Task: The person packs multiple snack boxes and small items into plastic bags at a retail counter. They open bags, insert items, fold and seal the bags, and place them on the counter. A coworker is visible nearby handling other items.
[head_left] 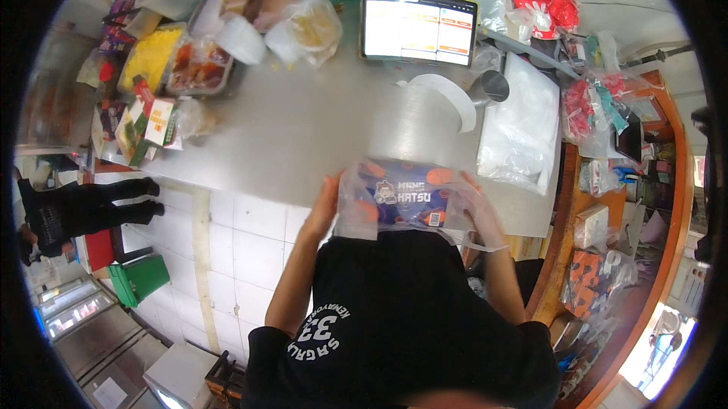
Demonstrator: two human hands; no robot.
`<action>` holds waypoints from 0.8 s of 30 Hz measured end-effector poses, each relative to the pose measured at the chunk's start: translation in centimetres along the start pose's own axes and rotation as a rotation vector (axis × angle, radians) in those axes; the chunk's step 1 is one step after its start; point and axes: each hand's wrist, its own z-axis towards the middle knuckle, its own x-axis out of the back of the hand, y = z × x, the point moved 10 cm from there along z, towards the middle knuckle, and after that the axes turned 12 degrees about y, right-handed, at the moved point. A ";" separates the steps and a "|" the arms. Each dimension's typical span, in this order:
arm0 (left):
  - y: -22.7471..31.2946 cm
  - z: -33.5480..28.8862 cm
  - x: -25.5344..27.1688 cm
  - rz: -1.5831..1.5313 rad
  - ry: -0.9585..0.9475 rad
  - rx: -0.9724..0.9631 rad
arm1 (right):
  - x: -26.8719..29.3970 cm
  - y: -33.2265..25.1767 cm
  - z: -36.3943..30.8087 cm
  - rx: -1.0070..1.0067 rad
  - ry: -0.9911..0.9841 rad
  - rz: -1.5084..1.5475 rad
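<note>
A dark blue box with orange patches and white lettering [413,195] sits inside a clear plastic bag [356,218], close in front of my body at the table's near edge. My left hand [327,201] is closed on the left side of the bag. On the other side my right hand [481,204] grips the bag's right part, its fingers partly covered by the plastic. The bag's loose edge hangs below the box on the right.
A steel table [303,128] bears a lit tablet [418,28], a paper strip [447,94], a metal cup [490,87] and a stack of clear bags [519,125]. Far left stand a yellow food tray [152,59] and other containers. Another person [83,206] stands left, near a green bin [139,280].
</note>
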 end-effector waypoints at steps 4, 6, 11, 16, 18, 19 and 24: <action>-2.4 2.3 -1.3 0.022 0.097 -0.008 | -5.2 5.7 1.4 -0.034 -0.002 0.109; -1.1 3.4 -0.6 0.056 0.175 0.007 | -6.3 3.3 2.5 0.060 -0.111 0.113; 3.9 5.1 0.9 0.058 0.137 -0.130 | -2.7 -4.3 10.9 0.284 0.108 -0.468; 9.8 -0.2 4.5 -0.132 0.657 -0.615 | -2.4 -13.9 14.0 0.901 0.616 -1.120; 13.3 -5.3 3.4 -0.099 0.738 -0.905 | -4.2 -13.3 16.7 0.726 0.478 -1.373; 14.9 -7.4 1.9 -0.076 0.654 -0.988 | -4.8 -12.9 17.3 0.644 0.395 -1.493; 20.0 -13.0 -5.5 -0.140 0.130 -1.014 | -4.2 -20.9 7.1 1.210 0.448 -0.690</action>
